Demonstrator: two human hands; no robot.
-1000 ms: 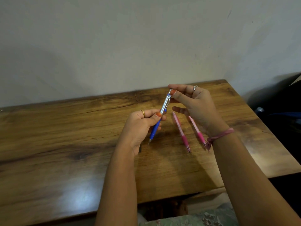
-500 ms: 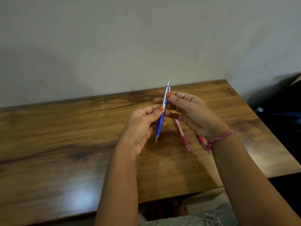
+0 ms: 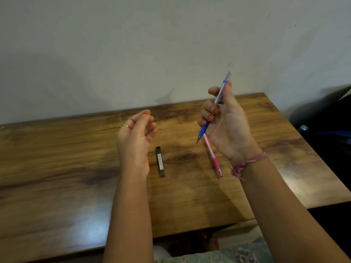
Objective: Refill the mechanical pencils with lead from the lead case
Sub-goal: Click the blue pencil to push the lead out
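The right hand (image 3: 226,122) gripped the blue mechanical pencil (image 3: 212,109) tip-down above the desk (image 3: 57,186). The left hand (image 3: 135,135) hovered loosely curled, holding nothing visible. The lead case (image 3: 160,161) and a pink mechanical pencil (image 3: 212,158) lay mid-desk.

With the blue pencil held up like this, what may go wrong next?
1. The right hand holds the blue pencil tip down above the table; a slip may break the tip.
2. The left hand may knock the lead case beside it.
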